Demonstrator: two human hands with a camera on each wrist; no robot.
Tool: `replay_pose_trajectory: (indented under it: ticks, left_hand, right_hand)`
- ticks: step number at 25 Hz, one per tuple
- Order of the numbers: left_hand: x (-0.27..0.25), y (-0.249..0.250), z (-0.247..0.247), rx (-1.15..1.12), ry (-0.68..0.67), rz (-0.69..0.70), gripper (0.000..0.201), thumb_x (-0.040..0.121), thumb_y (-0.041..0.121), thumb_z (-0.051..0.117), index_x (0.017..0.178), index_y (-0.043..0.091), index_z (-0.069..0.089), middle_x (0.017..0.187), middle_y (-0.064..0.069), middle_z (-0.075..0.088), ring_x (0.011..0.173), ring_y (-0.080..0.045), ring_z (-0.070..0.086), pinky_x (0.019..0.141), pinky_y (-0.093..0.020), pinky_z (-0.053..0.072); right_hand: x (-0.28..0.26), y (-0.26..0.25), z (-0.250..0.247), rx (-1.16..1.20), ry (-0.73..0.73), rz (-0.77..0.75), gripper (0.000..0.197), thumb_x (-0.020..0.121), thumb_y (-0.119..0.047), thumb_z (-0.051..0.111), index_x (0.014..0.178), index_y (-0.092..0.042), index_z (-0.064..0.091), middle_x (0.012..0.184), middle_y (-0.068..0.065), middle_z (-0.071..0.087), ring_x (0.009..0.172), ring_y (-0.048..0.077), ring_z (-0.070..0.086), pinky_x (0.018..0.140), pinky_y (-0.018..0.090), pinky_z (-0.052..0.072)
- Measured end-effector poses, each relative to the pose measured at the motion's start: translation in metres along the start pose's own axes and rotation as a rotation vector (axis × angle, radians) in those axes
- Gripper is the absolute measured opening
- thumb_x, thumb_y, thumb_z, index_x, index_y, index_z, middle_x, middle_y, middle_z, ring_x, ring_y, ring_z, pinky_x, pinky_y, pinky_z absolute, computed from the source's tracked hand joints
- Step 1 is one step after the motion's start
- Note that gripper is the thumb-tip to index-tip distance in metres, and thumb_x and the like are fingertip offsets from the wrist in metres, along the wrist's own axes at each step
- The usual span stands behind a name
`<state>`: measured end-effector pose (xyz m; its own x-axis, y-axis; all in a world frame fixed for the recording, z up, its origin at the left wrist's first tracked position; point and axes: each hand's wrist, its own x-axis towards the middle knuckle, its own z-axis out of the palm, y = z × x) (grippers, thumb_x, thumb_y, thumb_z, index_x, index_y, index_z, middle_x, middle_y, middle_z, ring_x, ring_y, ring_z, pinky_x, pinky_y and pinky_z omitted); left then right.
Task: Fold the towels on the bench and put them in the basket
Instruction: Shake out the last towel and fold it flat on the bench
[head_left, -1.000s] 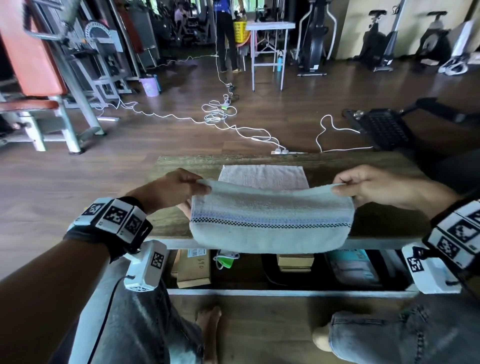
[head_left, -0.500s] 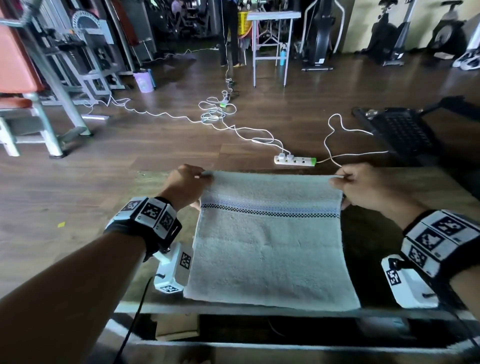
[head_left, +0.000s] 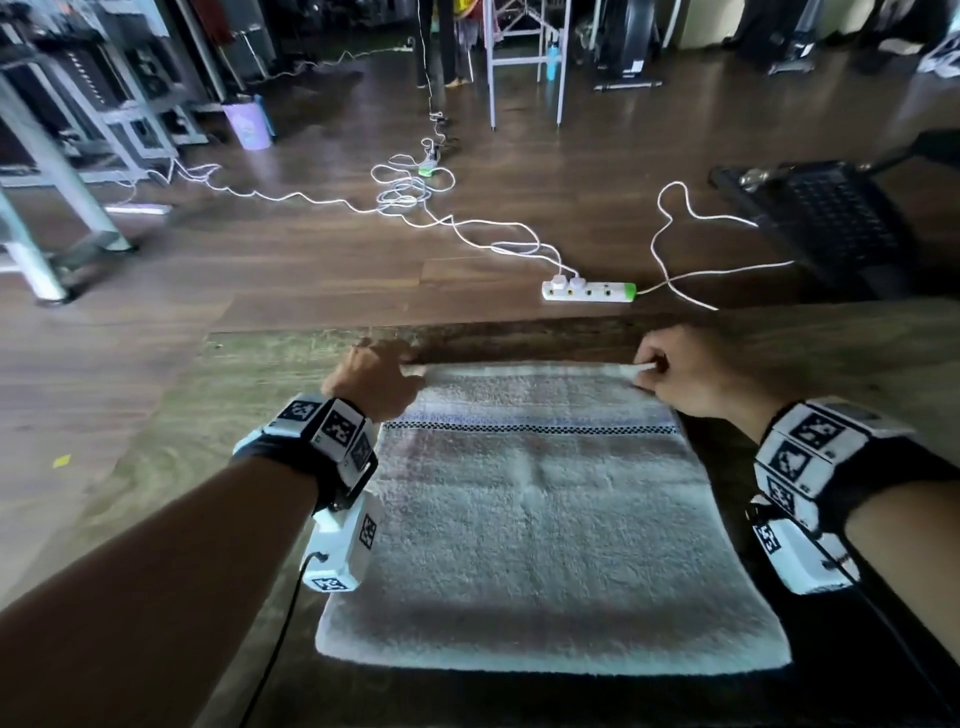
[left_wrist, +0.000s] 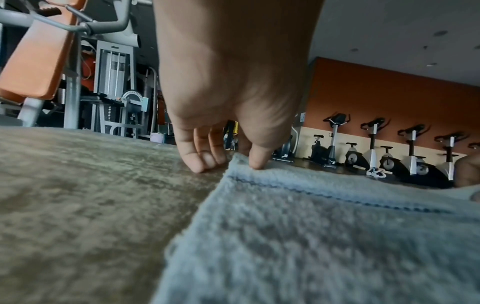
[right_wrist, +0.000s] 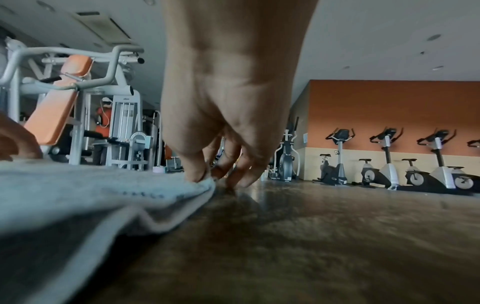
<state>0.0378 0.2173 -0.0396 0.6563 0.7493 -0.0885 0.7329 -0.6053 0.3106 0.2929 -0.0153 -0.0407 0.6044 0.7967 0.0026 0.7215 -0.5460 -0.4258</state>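
A pale towel (head_left: 550, 525) with a dark checked stripe lay flat on a wooden bench (head_left: 171, 467) as the left hand (head_left: 376, 382) and right hand (head_left: 685, 374) each pinched a far corner. A white power strip (head_left: 589, 291) sat on the floor beyond.

The head view looks forward and down from above the surface (head_left: 831, 338), taking in both forearms, the whole towel (head_left: 545, 519) and the floor beyond. The left wrist view sits low, just over the surface, close behind the left hand (left_wrist: 233, 92), facing the exercise bikes (left_wrist: 376, 152) along the far wall. The right wrist view is equally low (and equally close) behind the right hand (right_wrist: 228, 98). All three share the towel's far edge.
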Motion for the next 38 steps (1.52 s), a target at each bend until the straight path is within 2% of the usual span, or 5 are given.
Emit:
replay_pose_trajectory:
  ticks: [6,10,15,24,38]
  left_hand:
    - [-0.039,0.020,-0.030,-0.102,0.029,0.029,0.010,0.089,0.016,0.066,0.095,0.016,0.058,0.107,-0.011,0.068,0.075,-0.016,0.059,0.045,-0.014,0.047]
    - [-0.101,0.063,-0.044,-0.259,0.142,0.240,0.031,0.081,0.018,0.075,0.109,0.022,0.062,0.106,0.008,0.059,0.092,-0.013,0.060,0.073,-0.026,0.048]
    - [-0.170,0.119,-0.021,-0.511,0.173,0.742,0.020,0.075,0.013,0.080,0.093,0.013,0.072,0.091,0.007,0.069,0.082,-0.005,0.062,0.074,-0.019,0.049]
    - [-0.168,0.121,-0.010,-0.583,0.181,0.683,0.009,0.080,0.009,0.073,0.086,0.014,0.068,0.074,0.004,0.069,0.068,-0.012,0.066,0.064,-0.034,0.054]
    - [-0.153,0.103,0.004,-0.704,0.116,0.632,0.010,0.084,0.014,0.076,0.091,0.010,0.070,0.082,-0.001,0.073,0.074,-0.014,0.070,0.072,-0.041,0.057]
  right_hand:
    - [-0.050,-0.021,-0.026,0.237,0.157,-0.040,0.015,0.082,-0.008,0.077,0.076,-0.017,0.067,0.078,-0.001,0.068,0.075,0.018,0.065,0.066,0.029,0.047]
    - [-0.119,-0.061,-0.051,0.418,0.178,-0.162,0.013,0.079,-0.007,0.080,0.080,-0.017,0.072,0.077,0.002,0.072,0.072,0.021,0.066,0.067,0.033,0.050]
    - [-0.189,-0.093,-0.044,0.469,0.149,-0.208,0.020,0.077,-0.009,0.083,0.084,-0.024,0.071,0.079,-0.010,0.072,0.073,0.003,0.067,0.064,0.016,0.049]
    - [-0.198,-0.089,-0.034,0.742,0.171,-0.087,0.038,0.074,0.004,0.081,0.105,-0.015,0.068,0.098,-0.006,0.071,0.092,0.002,0.069,0.082,0.014,0.054]
    - [-0.174,-0.093,-0.028,0.738,0.069,-0.071,0.027,0.087,-0.006,0.073,0.110,-0.021,0.069,0.095,-0.007,0.073,0.088,0.002,0.070,0.072,0.013,0.050]
